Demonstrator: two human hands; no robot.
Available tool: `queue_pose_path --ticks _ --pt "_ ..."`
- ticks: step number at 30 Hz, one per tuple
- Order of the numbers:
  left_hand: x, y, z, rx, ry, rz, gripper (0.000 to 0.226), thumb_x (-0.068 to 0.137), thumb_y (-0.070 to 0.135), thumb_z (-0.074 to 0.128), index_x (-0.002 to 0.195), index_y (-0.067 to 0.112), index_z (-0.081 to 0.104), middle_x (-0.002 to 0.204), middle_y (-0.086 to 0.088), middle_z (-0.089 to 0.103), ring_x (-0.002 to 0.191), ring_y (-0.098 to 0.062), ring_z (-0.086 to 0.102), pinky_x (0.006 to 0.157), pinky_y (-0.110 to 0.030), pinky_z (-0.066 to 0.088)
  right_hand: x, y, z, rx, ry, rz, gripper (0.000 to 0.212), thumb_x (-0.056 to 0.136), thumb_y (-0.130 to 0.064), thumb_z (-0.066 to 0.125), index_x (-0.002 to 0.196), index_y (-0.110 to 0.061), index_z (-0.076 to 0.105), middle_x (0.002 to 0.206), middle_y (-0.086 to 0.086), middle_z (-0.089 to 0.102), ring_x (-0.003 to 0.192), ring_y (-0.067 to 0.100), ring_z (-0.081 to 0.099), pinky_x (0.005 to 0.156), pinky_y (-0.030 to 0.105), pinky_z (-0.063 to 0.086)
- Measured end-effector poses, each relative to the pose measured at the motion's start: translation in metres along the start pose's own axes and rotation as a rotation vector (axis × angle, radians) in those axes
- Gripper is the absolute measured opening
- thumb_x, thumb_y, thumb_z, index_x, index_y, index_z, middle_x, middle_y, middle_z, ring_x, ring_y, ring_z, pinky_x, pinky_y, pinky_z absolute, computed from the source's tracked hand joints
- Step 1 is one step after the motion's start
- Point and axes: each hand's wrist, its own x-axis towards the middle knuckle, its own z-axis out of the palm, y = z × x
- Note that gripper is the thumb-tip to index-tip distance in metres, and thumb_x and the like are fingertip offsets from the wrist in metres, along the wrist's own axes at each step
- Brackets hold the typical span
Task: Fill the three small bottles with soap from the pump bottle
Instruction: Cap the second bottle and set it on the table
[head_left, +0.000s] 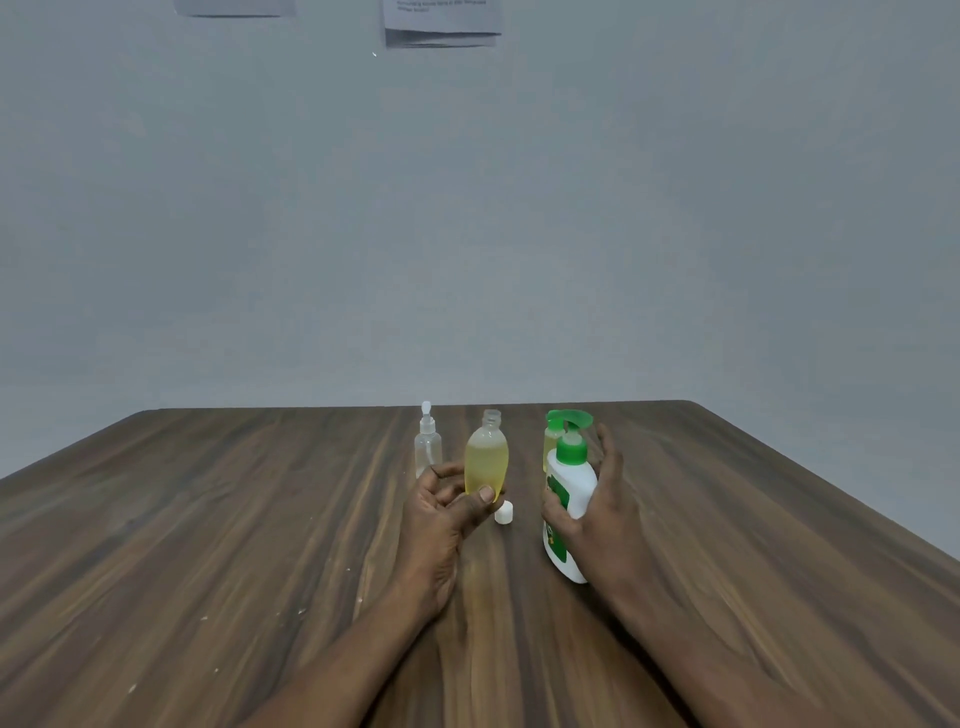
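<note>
View: head camera, the only one supplied.
Left hand: the left hand (447, 509) is pinched, thumb in front and fingers behind, round the lower part of the open small bottle (485, 462).
Open small bottle: held upright near the middle of the table (208, 519); it is uncapped and filled with yellow soap almost to the shoulder.
White cap: the white cap (504, 513) lies on the table just beside the left thumb, between the two hands.
Right hand: the right hand (597, 514) is wrapped round the pump bottle (569, 499), thumb across the label and fingers reaching up the far side.
Pump bottle: white body, green pump head, nozzle turned left; whether the base rests on the table cannot be told.
Spray-top bottle: the spray-top bottle (427, 447) stands behind the left hand and looks clear and empty.
Third small bottle: the third small bottle (551, 441) is mostly hidden behind the pump head; yellow contents are seen, the level is not.
Stage (judged): one bottle is ready for capping, and at least one is unfilled.
Risk 1: soap could be spilled if the uncapped bottle is squeezed or tilted, as it is nearly full.
Risk 2: the cap could be knocked away by either hand.
Risk 3: the hidden bottle could be toppled if the pump bottle is swung back.
</note>
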Motion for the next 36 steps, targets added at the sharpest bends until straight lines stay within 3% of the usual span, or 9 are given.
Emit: queue_pose_path --ticks 3,5,8,11,14,20,27,31,36 --pt "-0.001 0.002 -0.001 0.004 -0.005 0.004 0.056 0.069 0.002 0.077 0.122 0.010 0.063 0.106 -0.017 0.075 0.105 -0.039 0.070 0.095 -0.047 0.055 -0.001 -0.002 -0.002 0.017 0.008 0.003 0.068 0.078 -0.023 0.078 0.128 -0.048 0.039 0.101 -0.031 0.059 0.092 -0.012 0.059 0.074 0.012 0.042" --pt "-0.001 0.002 -0.002 0.029 0.000 0.011 0.049 0.070 0.003 0.077 0.118 0.006 0.067 0.106 -0.019 0.075 0.109 -0.041 0.068 0.098 -0.050 0.054 -0.001 -0.003 -0.002 0.025 0.008 0.008 0.064 0.077 -0.021 0.078 0.119 -0.052 0.041 0.101 -0.031 0.059 0.093 -0.009 0.059 0.077 0.014 0.044" --pt "-0.001 0.001 -0.004 0.053 0.022 0.006 0.045 0.070 0.003 0.079 0.114 0.000 0.067 0.107 -0.023 0.074 0.109 -0.045 0.067 0.100 -0.055 0.052 -0.001 0.001 -0.002 0.014 -0.004 0.032 0.053 0.077 -0.021 0.079 0.119 -0.038 0.051 0.096 -0.023 0.062 0.088 0.003 0.062 0.077 0.023 0.048" --pt "0.000 0.001 -0.005 0.079 0.020 0.006 0.046 0.068 0.001 0.083 0.110 -0.003 0.065 0.106 -0.026 0.073 0.106 -0.048 0.067 0.098 -0.055 0.054 -0.001 0.005 -0.002 -0.018 -0.034 0.102 0.025 0.077 -0.026 0.077 0.093 -0.029 0.059 0.078 -0.009 0.065 0.075 0.010 0.064 0.066 0.027 0.048" --pt "0.002 0.001 -0.008 0.108 0.012 0.020 0.048 0.065 0.002 0.084 0.108 -0.004 0.064 0.106 -0.028 0.072 0.106 -0.049 0.067 0.095 -0.053 0.056 0.001 0.008 -0.004 -0.040 -0.014 0.147 0.018 0.076 -0.027 0.076 0.079 -0.027 0.058 0.071 -0.002 0.065 0.067 0.013 0.063 0.064 0.035 0.049" --pt "0.002 0.001 -0.008 0.140 -0.012 0.044 0.044 0.066 0.007 0.081 0.106 -0.003 0.066 0.104 -0.027 0.073 0.099 -0.041 0.070 0.087 -0.044 0.060 0.018 0.015 -0.028 -0.084 0.173 0.161 0.022 0.078 -0.028 0.079 0.089 -0.015 0.065 0.076 0.002 0.067 0.069 0.022 0.063 0.063 0.036 0.051" --pt "0.004 -0.001 -0.012 0.221 0.007 0.034 0.045 0.066 0.005 0.085 0.106 -0.001 0.066 0.103 -0.024 0.074 0.102 -0.042 0.070 0.095 -0.053 0.056 0.030 0.036 -0.043 -0.139 0.185 0.201 0.028 0.077 -0.022 0.076 0.100 -0.015 0.063 0.079 -0.002 0.065 0.073 0.022 0.061 0.057 0.026 0.036" --pt "0.005 0.001 -0.015 0.279 0.021 0.047 0.038 0.071 -0.003 0.084 0.105 -0.001 0.067 0.099 -0.019 0.076 0.090 -0.026 0.073 0.087 -0.043 0.057 0.027 0.039 -0.043 -0.114 0.187 0.196 0.029 0.078 -0.022 0.077 0.103 -0.015 0.062 0.084 0.000 0.067 0.073 0.019 0.061 0.058 0.026 0.038" --pt "0.004 0.004 -0.018 0.312 0.021 0.065 0.036 0.072 -0.001 0.083 0.105 -0.001 0.068 0.098 -0.016 0.077 0.091 -0.025 0.073 0.078 -0.028 0.056 0.024 0.036 -0.043 -0.070 0.176 0.190 0.050 0.077 -0.021 0.079 0.121 -0.017 0.056 0.098 0.000 0.066 0.084 0.022 0.064 0.066 0.029 0.042"
